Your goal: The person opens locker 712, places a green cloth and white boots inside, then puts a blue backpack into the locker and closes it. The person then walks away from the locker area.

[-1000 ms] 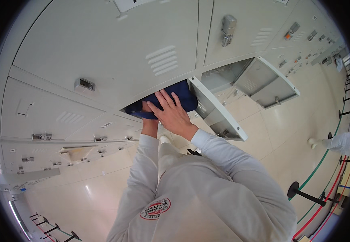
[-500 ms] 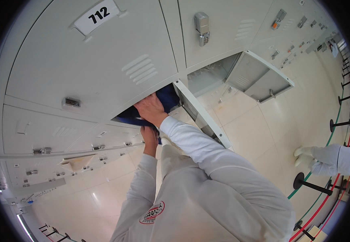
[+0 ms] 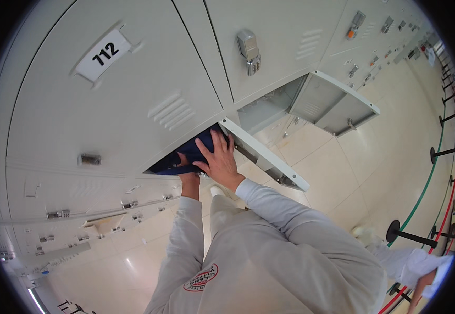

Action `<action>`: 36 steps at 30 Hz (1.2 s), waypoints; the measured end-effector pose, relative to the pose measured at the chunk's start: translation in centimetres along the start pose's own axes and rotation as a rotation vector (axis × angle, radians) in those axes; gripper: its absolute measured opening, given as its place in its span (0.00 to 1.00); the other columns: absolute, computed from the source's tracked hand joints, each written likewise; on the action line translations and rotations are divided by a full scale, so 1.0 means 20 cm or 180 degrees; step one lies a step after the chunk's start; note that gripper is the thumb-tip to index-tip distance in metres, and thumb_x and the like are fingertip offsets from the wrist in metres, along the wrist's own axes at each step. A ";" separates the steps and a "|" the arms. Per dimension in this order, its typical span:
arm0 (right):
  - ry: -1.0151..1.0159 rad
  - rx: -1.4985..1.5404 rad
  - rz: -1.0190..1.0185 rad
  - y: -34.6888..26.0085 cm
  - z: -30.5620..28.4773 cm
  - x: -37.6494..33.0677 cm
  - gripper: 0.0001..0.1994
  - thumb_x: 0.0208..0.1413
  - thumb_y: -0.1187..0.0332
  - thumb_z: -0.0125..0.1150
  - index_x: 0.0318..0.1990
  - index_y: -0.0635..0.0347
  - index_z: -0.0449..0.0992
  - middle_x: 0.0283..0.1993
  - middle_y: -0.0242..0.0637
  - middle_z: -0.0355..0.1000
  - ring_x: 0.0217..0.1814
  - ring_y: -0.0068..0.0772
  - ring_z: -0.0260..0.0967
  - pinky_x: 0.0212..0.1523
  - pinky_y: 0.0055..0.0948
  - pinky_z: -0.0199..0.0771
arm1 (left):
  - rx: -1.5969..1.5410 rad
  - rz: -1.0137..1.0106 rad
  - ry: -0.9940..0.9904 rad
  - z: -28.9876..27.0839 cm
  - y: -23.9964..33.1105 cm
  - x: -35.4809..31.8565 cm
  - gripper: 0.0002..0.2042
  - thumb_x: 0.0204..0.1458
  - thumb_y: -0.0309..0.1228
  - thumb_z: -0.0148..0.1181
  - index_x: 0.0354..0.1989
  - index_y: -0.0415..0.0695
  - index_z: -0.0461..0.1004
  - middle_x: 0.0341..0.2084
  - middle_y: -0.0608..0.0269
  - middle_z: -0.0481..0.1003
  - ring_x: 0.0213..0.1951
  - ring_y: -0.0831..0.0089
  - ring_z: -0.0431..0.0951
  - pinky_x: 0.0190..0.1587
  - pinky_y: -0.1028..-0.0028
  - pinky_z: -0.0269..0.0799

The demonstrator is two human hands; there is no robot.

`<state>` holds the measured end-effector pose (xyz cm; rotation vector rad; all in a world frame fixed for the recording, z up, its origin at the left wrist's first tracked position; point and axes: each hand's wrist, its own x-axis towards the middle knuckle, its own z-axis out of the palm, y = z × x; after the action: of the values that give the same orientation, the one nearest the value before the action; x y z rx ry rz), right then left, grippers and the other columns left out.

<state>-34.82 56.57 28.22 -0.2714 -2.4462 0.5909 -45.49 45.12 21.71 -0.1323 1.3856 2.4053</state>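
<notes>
A dark blue cloth bundle (image 3: pixel 193 153) lies in the mouth of an open low locker (image 3: pixel 222 137). My right hand (image 3: pixel 218 160) lies flat on top of the bundle, fingers spread, pressing it inward. My left hand (image 3: pixel 184 164) is under and behind it, mostly hidden, gripping the lower edge of the cloth. The locker's pale door (image 3: pixel 263 153) swings out to the right of my hands. Both my sleeves are light grey.
Rows of pale metal lockers fill the wall; another locker door (image 3: pixel 334 102) stands open further right. A numbered plate (image 3: pixel 103 54) and a combination lock (image 3: pixel 249 49) sit above. Black stanchions (image 3: pixel 412 236) with coloured ropes and another person in white (image 3: pixel 413 267) are at the right.
The view has tilted up and closer to the lockers. My right hand stays on the blue bundle, which has gone further into the locker opening.
</notes>
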 end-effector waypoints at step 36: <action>0.0337 0.0716 -0.0299 -0.03 0.00 0.20 0.29 0.50 0.64 0.61 0.60 0.67 0.64 0.61 0.56 0.61 0.67 0.61 0.53 0.68 0.54 0.51 | 0.0293 -0.0867 0.0316 -0.22 0.25 -0.22 0.10 0.61 0.39 0.54 0.43 0.47 0.72 0.25 0.72 0.65 0.23 0.83 0.66 0.19 0.79 0.55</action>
<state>-38.13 57.26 30.60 -0.0932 -2.2533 0.7821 -43.62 37.93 24.72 -0.3949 1.4173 2.1331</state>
